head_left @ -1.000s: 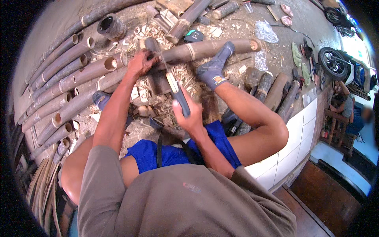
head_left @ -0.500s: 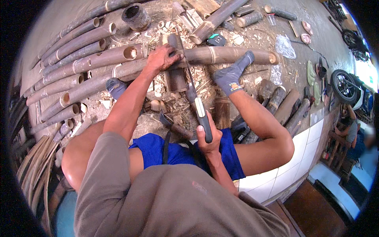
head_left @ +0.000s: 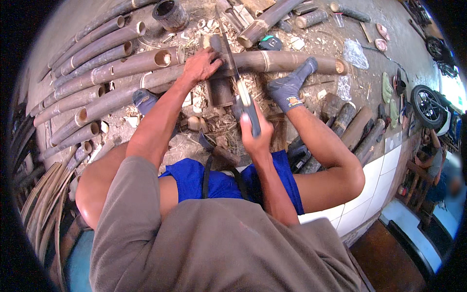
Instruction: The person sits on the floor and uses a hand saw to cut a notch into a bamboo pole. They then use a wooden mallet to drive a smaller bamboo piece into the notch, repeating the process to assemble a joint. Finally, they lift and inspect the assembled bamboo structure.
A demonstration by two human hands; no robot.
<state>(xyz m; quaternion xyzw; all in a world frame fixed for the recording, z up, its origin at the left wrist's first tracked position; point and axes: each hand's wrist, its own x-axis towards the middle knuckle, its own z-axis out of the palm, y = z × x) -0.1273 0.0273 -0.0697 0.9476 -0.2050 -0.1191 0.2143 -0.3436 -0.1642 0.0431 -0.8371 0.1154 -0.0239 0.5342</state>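
My right hand (head_left: 256, 130) is wrapped round the handle of a hand saw (head_left: 242, 92). The saw's long blade lies across a thick brown bamboo pole (head_left: 282, 64), its tip reaching past the far side. Just left of the blade, my left hand (head_left: 200, 66) presses down on the same pole with its fingers curled over it. Under the pole, a short bamboo block (head_left: 220, 91) lies crosswise. My right foot in a grey sock (head_left: 289, 87) rests against the pole; the other sock (head_left: 144, 101) shows beside it at the left.
Several bamboo poles (head_left: 104, 46) lie at the left, with split strips (head_left: 41, 194) nearer me. Wood chips litter the floor. A tape measure (head_left: 270, 43) and a dark round container (head_left: 170, 15) stand beyond the pole. A curved-blade tool (head_left: 221, 155) lies between my legs. People and a motorbike wheel (head_left: 428, 108) are at right.
My right hand has pushed the saw forward, away from me, across the pole. My left hand stays on the pole, its fingers shifted slightly. The view has tilted a little.
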